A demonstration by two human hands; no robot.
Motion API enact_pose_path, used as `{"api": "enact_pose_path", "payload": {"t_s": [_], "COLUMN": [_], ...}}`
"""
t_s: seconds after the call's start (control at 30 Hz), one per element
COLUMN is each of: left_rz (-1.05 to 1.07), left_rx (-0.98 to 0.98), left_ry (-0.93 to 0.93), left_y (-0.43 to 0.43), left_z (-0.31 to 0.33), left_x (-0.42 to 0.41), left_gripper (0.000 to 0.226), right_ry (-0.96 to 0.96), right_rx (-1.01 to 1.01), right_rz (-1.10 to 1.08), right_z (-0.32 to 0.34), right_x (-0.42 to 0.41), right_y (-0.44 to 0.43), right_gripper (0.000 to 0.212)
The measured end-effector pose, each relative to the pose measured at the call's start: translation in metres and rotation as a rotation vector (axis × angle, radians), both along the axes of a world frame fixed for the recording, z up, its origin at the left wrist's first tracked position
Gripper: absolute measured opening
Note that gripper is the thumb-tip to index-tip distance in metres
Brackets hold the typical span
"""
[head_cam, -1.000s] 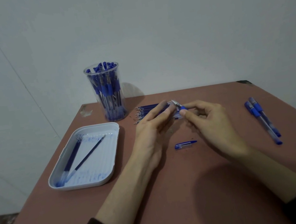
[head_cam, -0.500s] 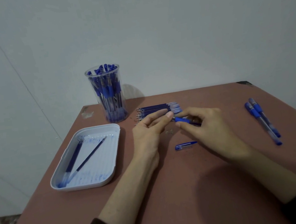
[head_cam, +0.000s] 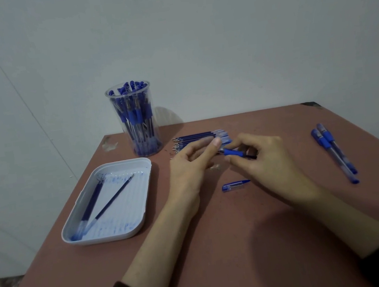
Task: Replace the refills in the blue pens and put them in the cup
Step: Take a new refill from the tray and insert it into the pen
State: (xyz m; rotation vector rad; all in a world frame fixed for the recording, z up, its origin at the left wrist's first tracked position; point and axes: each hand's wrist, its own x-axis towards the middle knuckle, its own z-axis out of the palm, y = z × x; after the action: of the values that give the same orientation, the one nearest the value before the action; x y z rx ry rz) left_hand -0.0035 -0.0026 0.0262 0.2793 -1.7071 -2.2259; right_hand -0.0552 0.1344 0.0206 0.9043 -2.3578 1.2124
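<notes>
My right hand grips a blue pen by its rubber grip section, holding it low over the table. My left hand pinches the pen's front tip end between thumb and fingers. Just beyond both hands lies a row of new blue refills. A clear cup full of blue pens stands at the back left. A loose pen cap lies on the table below my hands. Two capped blue pens lie at the right.
A white tray at the left holds two used refills and blue ink smears. The reddish-brown table ends at a wall behind and drops off at its left edge.
Both hands lowered the pen from a raised, tilted pose to nearly flat above the table. The metal tip that showed earlier is now hidden by my left fingers.
</notes>
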Motion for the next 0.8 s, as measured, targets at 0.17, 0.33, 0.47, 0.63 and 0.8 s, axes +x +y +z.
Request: {"api": "enact_pose_path", "payload": {"t_s": [0.17,0.33,0.47,0.63,0.8], "left_rz": [-0.134,0.003,0.131,0.194,0.049], "left_rx": [0.094,0.115,0.092,-0.488,-1.046], "left_ry": [0.070,0.052,0.060,0.074,-0.032], "left_y": [-0.003,-0.003,-0.011,-0.016,-0.014], "left_z": [0.001,-0.003,-0.003,-0.006,-0.012], "left_x": [-0.001,-0.004,-0.006,-0.004,-0.001], "left_gripper": [0.025,0.015,0.014,0.006,0.011], "right_ry": [-0.199,-0.184,-0.192,-0.172,-0.139], "right_rx": [-0.136,-0.110,-0.099,-0.127,-0.129], "right_rz": [0.035,0.029,0.012,-0.079,-0.125], "right_z": [0.003,0.003,0.002,0.004,0.005], "right_x": [-0.001,0.001,0.000,-0.008,-0.011], "right_y": [0.001,0.000,0.001,0.006,0.011], "right_gripper": [0.008,0.014,0.008,0.007,0.006]}}
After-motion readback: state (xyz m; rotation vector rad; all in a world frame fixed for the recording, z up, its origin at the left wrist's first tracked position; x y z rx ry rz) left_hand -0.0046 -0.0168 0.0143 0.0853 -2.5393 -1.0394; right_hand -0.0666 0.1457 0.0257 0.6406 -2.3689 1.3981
